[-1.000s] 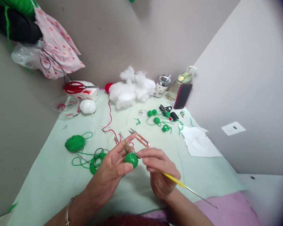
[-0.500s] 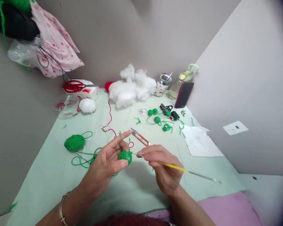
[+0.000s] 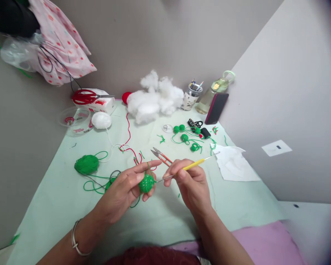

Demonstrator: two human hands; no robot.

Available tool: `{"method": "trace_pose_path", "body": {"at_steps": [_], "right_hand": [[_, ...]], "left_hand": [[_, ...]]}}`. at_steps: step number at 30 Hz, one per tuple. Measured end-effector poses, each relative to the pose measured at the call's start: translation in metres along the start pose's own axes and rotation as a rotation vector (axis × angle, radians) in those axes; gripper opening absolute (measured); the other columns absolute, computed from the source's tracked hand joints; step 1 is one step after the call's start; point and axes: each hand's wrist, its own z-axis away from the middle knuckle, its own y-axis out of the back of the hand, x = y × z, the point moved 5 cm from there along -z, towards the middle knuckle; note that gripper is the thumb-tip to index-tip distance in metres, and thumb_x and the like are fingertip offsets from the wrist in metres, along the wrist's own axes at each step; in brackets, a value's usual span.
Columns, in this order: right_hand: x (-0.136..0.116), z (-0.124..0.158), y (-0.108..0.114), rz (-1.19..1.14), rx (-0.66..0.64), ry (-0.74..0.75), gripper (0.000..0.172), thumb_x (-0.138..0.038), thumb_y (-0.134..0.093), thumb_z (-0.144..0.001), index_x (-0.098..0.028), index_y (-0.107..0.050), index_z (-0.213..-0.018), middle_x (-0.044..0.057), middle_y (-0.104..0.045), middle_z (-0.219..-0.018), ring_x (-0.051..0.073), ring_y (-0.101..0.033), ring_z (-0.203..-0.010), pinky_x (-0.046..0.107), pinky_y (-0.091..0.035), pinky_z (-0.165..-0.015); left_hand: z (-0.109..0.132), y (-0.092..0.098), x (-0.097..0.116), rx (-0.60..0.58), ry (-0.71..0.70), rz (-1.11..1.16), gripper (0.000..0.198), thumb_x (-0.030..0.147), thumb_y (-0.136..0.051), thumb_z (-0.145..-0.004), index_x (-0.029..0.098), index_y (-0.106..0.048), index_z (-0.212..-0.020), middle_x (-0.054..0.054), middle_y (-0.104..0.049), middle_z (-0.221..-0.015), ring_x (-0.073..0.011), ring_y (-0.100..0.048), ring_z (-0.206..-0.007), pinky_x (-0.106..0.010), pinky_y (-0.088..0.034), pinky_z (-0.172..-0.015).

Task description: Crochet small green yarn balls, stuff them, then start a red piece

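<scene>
From my seat I have the green crocheted ball [image 3: 146,184] in the left grip [image 3: 127,188], thumb pressed on its upper left side and fingers curled behind and under it, so that grip is narrow and loaded. I see the index finger reaching out past the ball, with a strand of green yarn [image 3: 147,168] running up to it. In the right grip [image 3: 192,182] I have the yellow-handled hook [image 3: 193,164], pinched between thumb and fingers towards its working end.

The relation I watch most is hook to ball. The ball lies to the left of the right grip, above the tabletop [image 3: 231,206]. The hook's long axis slants down and leftward, from its far end over the white paper [image 3: 231,165] to a tip right at the ball's right edge. The left hand is nearer, since it carries the ball; the right comes to it only through the hook. From this far off, I can't tell whether the tip sits inside a loop or just beside it.

Just beyond the hands, the orange snips [image 3: 165,158] lie with blades pointing up and left, partly covered by the right hand.
</scene>
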Motion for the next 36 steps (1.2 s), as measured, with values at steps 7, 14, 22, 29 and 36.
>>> {"method": "trace_pose_path", "body": {"at_steps": [7, 14, 22, 29, 36], "right_hand": [[-0.002, 0.003, -0.006, 0.217, 0.086, 0.181, 0.015, -0.027, -0.065, -0.099, -0.028, -0.08, -0.101, 0.004, -0.078, -0.094, 0.016, -0.068, -0.083, 0.03, -0.055, -0.07], [-0.001, 0.004, -0.008, 0.284, 0.084, 0.201, 0.015, -0.028, -0.066, -0.098, -0.029, -0.08, -0.102, 0.005, -0.077, -0.091, 0.02, -0.067, -0.085, 0.034, -0.054, -0.07], [0.007, 0.003, -0.004, 0.179, 0.044, 0.127, 0.014, -0.028, -0.066, -0.098, -0.028, -0.079, -0.103, 0.003, -0.072, -0.086, 0.015, -0.064, -0.076, 0.031, -0.052, -0.07], [0.006, 0.004, -0.008, 0.292, -0.021, 0.125, 0.014, -0.027, -0.07, -0.095, -0.029, -0.08, -0.106, 0.004, -0.077, -0.097, 0.019, -0.066, -0.092, 0.033, -0.055, -0.079], [0.011, 0.002, -0.004, 0.203, -0.003, 0.009, 0.023, -0.03, -0.072, -0.094, -0.03, -0.077, -0.117, 0.004, -0.075, -0.092, 0.018, -0.069, -0.086, 0.033, -0.058, -0.078]], "left_hand": [[-0.001, 0.003, -0.006, 0.012, -0.119, -0.112, 0.051, 0.022, -0.077, -0.088, 0.041, -0.067, -0.135, 0.001, -0.066, -0.115, -0.016, -0.062, -0.11, -0.03, -0.045, -0.105], [0.006, 0.008, -0.001, 0.147, -0.231, -0.284, 0.057, 0.023, -0.082, -0.085, 0.044, -0.066, -0.135, 0.001, -0.063, -0.113, -0.0174, -0.058, -0.115, -0.025, -0.049, -0.092], [0.007, 0.009, 0.002, 0.205, -0.23, -0.411, 0.063, 0.024, -0.081, -0.084, 0.042, -0.06, -0.14, 0.0, -0.063, -0.114, -0.0195, -0.057, -0.115, -0.028, -0.05, -0.089], [0.007, 0.007, 0.004, 0.188, -0.225, -0.402, 0.069, 0.023, -0.081, -0.083, 0.034, -0.052, -0.144, -0.002, -0.065, -0.112, -0.0208, -0.06, -0.113, -0.033, -0.05, -0.094], [0.008, 0.003, 0.008, 0.25, -0.241, -0.447, 0.084, 0.024, -0.081, -0.08, 0.028, -0.041, -0.154, -0.003, -0.066, -0.105, -0.0227, -0.06, -0.11, -0.039, -0.045, -0.103]]}}
